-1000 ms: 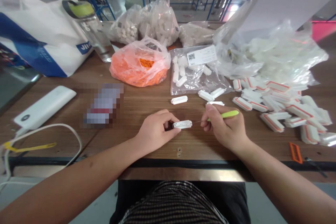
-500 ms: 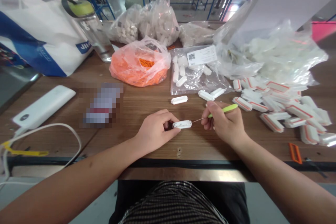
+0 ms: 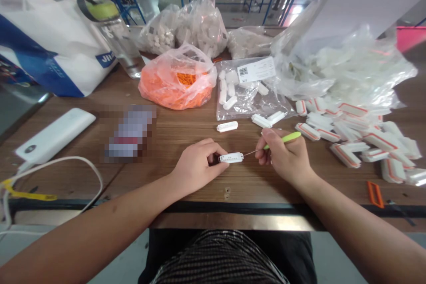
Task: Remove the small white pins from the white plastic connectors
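Note:
Between the thumb and fingers of my left hand (image 3: 199,164) is a small white plastic housing (image 3: 232,157) with a row of tiny slots. My right hand (image 3: 286,155) is closed round the lime-green handle of a thin metal pick (image 3: 282,140). The pick's tip meets the right end of the housing, or lies very near it; I cannot tell how deep it goes. Just beyond my hands lie a loose white housing (image 3: 227,126) and a pair of similar white housings (image 3: 262,120).
White housings with orange rings (image 3: 346,151) lie piled at right, beside a loose orange ring (image 3: 375,194). A bag of orange parts (image 3: 178,82), a labelled clear bag (image 3: 256,93) and other plastic bags stand behind. At left are a power bank (image 3: 56,135), cable and bottle (image 3: 120,40).

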`<state>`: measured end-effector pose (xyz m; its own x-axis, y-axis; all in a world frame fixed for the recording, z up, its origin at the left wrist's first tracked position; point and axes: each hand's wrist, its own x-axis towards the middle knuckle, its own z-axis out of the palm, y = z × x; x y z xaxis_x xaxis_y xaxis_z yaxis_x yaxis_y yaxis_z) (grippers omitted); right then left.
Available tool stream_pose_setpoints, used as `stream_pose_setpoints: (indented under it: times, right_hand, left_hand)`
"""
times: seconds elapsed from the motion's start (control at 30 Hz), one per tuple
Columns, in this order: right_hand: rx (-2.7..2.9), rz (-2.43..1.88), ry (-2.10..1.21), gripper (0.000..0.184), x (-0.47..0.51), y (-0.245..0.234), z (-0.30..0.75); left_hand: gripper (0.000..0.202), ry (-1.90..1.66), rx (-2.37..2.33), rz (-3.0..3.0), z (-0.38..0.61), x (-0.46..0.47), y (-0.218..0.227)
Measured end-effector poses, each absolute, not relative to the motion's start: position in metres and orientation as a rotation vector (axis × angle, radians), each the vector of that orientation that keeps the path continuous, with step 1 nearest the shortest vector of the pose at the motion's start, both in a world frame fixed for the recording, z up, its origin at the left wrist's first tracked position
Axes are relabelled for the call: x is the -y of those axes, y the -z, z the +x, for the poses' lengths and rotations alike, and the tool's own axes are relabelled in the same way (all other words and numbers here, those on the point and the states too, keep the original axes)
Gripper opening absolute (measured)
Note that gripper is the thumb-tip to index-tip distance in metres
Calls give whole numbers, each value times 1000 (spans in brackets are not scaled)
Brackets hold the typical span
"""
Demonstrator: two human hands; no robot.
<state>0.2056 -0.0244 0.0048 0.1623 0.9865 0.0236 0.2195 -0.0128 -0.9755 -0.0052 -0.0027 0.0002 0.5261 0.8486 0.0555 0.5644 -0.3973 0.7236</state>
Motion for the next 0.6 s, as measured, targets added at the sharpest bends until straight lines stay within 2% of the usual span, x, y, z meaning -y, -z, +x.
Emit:
stream_pose_setpoints:
  times: [0.6]
  right_hand:
    - [1361, -1473, -925, 46, 27, -6, 204]
  left_hand:
    - [10, -570, -1142, 2110, -4, 3, -1]
